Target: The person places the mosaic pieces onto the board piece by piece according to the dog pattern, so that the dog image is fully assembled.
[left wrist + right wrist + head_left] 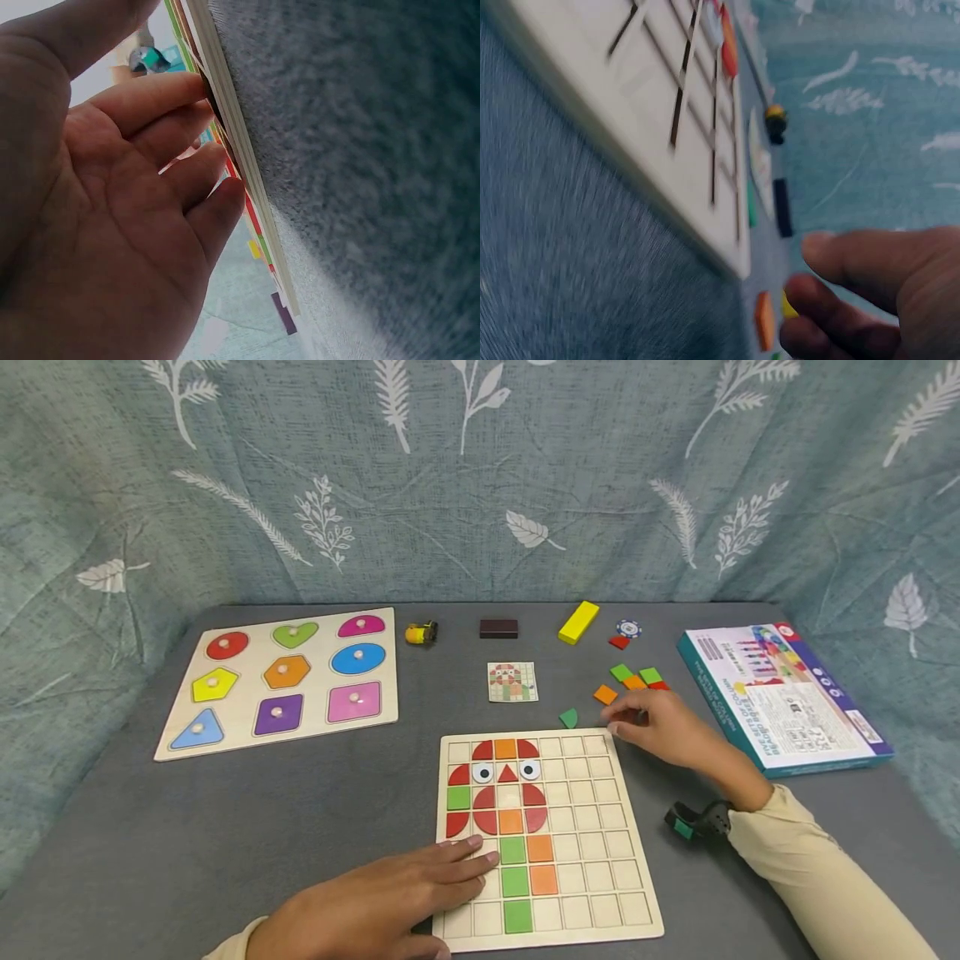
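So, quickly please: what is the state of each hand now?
Left hand: open, flat on the grid board.
Right hand: loosely curled, holding nothing visible.

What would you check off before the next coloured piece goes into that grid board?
1. Board held steady: ok. The left hand lies flat on the grid board at its near left corner.
2. Right hand free to pick: ok, as far as I can see. The right hand holds nothing visible; its fingers are beside the board's far right corner.
3. Pieces within reach: ok. The green piece and orange piece lie loose just ahead.
4. Pattern card visible: ok. The card lies uncovered beyond the board.
5. Which cell comes next: cannot tell; the card's print is too small.
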`<action>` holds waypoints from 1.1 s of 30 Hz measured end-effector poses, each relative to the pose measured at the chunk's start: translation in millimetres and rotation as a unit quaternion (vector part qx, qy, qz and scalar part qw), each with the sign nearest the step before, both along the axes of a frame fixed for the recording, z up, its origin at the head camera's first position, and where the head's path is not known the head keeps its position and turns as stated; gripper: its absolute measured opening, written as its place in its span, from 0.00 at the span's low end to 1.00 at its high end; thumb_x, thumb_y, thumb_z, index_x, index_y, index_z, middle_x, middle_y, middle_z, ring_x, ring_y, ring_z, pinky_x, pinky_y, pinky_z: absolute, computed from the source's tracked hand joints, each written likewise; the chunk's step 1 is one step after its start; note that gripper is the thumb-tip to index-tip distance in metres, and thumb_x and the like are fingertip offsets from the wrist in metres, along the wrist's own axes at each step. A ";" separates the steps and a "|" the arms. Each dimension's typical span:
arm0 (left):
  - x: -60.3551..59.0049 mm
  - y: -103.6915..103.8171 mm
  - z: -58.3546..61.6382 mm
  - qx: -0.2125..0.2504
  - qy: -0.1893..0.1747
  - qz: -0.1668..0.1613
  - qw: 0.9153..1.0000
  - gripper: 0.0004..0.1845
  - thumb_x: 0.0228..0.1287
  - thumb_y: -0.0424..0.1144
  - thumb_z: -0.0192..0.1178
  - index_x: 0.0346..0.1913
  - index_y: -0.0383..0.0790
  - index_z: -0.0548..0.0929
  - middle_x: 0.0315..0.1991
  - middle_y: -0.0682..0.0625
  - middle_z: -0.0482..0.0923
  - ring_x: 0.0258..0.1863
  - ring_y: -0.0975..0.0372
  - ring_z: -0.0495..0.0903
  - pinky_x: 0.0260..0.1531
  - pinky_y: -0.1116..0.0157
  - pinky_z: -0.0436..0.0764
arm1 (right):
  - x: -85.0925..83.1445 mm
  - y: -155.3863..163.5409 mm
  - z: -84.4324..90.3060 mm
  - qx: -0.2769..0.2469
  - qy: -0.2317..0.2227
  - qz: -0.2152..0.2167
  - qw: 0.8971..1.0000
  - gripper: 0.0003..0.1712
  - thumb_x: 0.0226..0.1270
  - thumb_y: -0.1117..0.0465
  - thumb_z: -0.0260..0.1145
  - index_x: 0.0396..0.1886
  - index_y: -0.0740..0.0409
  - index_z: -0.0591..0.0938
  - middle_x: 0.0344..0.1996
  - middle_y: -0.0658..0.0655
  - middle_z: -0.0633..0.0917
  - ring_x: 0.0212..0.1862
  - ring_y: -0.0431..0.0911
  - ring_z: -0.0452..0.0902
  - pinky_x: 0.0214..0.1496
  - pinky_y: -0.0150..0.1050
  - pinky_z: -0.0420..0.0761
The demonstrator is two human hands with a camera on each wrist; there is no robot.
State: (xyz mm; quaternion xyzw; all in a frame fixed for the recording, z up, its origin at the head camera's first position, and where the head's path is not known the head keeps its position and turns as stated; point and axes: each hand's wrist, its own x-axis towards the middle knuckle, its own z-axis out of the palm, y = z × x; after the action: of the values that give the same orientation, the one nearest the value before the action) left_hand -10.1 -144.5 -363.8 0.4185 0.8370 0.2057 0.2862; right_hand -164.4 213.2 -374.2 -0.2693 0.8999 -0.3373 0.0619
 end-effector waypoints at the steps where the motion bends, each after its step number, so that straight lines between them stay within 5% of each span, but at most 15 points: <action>1: -0.1 -0.3 -0.2 0.002 0.002 -0.005 1.000 0.34 0.66 0.50 0.62 0.73 0.51 0.64 0.74 0.59 0.54 0.74 0.58 0.52 0.59 0.58 0.71 | -2.9 0.8 -0.8 0.003 0.000 -0.013 1.000 0.08 0.66 0.67 0.66 0.43 0.63 0.86 0.32 0.51 0.83 0.33 0.44 0.75 0.32 0.38 0.75; 10: -0.6 -1.7 0.6 0.014 0.007 -0.012 1.000 0.31 0.66 0.49 0.63 0.71 0.52 0.68 0.74 0.60 0.55 0.73 0.58 0.53 0.57 0.60 0.73 | -21.2 -2.4 -4.6 0.018 0.006 -0.114 0.993 0.11 0.66 0.68 0.64 0.45 0.67 0.85 0.33 0.59 0.84 0.30 0.46 0.74 0.32 0.41 0.72; 16: -0.5 -0.6 0.3 0.014 0.017 -0.015 1.000 0.31 0.64 0.47 0.65 0.70 0.50 0.70 0.74 0.59 0.56 0.73 0.58 0.54 0.58 0.61 0.72 | -32.2 -12.3 -3.3 0.043 0.009 -0.120 0.992 0.14 0.65 0.68 0.65 0.49 0.69 0.83 0.36 0.63 0.83 0.34 0.51 0.76 0.33 0.42 0.73; 24: -1.2 0.1 -0.2 0.013 0.004 -0.006 1.000 0.32 0.64 0.48 0.65 0.70 0.50 0.70 0.74 0.60 0.56 0.73 0.58 0.53 0.58 0.60 0.73 | -41.8 -27.3 -2.5 0.089 -0.026 -0.115 0.989 0.17 0.67 0.69 0.64 0.54 0.73 0.80 0.47 0.69 0.83 0.47 0.59 0.80 0.48 0.52 0.78; 28: -1.3 0.4 -0.5 0.013 0.002 -0.004 1.000 0.32 0.64 0.48 0.65 0.70 0.51 0.70 0.74 0.60 0.56 0.73 0.57 0.53 0.57 0.59 0.73 | -40.8 -29.9 -2.3 0.098 -0.020 -0.109 0.989 0.15 0.66 0.70 0.63 0.51 0.73 0.81 0.45 0.68 0.83 0.45 0.59 0.80 0.47 0.52 0.78; 33: -1.8 -0.4 -0.2 0.021 0.007 -0.005 1.000 0.33 0.63 0.49 0.65 0.71 0.51 0.69 0.74 0.60 0.56 0.73 0.56 0.53 0.56 0.59 0.75 | -36.3 -28.3 -3.6 0.048 -0.050 -0.112 0.991 0.09 0.66 0.71 0.63 0.45 0.69 0.82 0.37 0.62 0.82 0.37 0.52 0.77 0.38 0.44 0.76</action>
State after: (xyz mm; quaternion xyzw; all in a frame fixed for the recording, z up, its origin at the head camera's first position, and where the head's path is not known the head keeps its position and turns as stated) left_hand -11.9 -144.9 -364.0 0.4300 0.8326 0.2192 0.2719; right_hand -200.7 184.9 -377.8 -0.1463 0.9353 -0.3117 0.0818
